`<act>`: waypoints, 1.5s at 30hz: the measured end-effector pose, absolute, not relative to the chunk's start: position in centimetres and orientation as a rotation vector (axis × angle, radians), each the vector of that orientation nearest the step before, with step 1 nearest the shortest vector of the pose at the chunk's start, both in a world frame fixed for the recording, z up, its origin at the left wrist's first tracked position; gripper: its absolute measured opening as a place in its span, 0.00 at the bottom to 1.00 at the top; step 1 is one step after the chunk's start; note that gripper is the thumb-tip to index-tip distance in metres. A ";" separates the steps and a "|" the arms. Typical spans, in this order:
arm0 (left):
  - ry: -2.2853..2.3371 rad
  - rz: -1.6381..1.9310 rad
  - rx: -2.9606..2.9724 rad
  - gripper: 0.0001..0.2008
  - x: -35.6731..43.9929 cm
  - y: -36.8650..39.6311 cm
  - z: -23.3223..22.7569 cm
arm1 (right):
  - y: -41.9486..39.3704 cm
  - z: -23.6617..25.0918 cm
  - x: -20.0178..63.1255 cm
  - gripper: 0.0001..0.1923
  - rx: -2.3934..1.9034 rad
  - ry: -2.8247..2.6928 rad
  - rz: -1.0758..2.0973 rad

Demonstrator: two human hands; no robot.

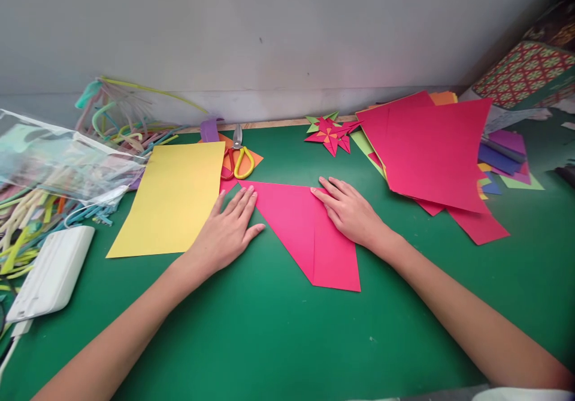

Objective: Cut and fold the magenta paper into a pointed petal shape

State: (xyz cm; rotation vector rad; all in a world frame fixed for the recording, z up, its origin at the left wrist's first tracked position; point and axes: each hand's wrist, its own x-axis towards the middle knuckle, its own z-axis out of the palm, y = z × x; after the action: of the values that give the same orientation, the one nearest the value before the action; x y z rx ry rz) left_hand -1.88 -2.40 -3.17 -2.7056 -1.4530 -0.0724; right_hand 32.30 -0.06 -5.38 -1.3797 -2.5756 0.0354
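Folded pink paper (296, 215) lies on the green worktop (269, 341); left hand (227, 233) and right hand (353, 212) rest flat at its far corners, grasping nothing; likely fold alignment, next calling for firm creasing.

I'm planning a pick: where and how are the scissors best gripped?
Probably by the yellow loop, from the near right: it faces the near side, the blades point toward the wall, and the red loop is right by the yellow sheet.

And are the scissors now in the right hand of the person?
No, the right hand rests on the folded pink paper, while the scissors lie near the yellow sheet.
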 end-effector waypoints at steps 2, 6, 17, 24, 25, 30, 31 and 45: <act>-1.472 -0.073 -2.687 0.36 -3.0 -2.4 -2.8 | -0.1 -5.4 32.3 0.27 -1.376 -2.577 0.032; -1.476 -0.079 -2.639 0.32 -3.2 -2.0 -2.0 | 0.0 -5.5 32.4 0.27 -1.362 -2.577 0.019; -1.341 -0.313 -2.742 0.25 5.5 -1.0 -1.0 | -0.2 -5.2 32.3 0.27 -1.373 -2.576 0.016; -1.200 -0.126 -2.947 0.30 6.3 -1.2 -3.3 | -0.1 -5.1 32.3 0.27 -1.362 -2.583 0.031; -1.196 -0.112 -2.948 0.30 5.8 -1.4 -3.4 | -0.1 -5.2 32.3 0.27 -1.364 -2.579 0.035; -1.239 -0.063 -2.930 0.31 3.0 -3.2 -3.1 | -0.1 -5.3 32.4 0.28 -1.369 -2.570 0.053; -1.262 -0.056 -2.919 0.31 2.6 -3.6 -3.0 | 0.0 -5.3 32.4 0.28 -1.368 -2.571 0.057; -1.361 -0.072 -2.811 0.30 -1.8 -5.8 -2.2 | -0.1 -5.4 32.3 0.27 -1.370 -2.566 0.031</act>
State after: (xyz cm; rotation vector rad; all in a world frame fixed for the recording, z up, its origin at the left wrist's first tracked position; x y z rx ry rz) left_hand -1.82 -5.84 -2.23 -2.8112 -1.3613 -0.0721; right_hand 32.35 -0.06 -5.39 -1.3704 -2.5661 0.0307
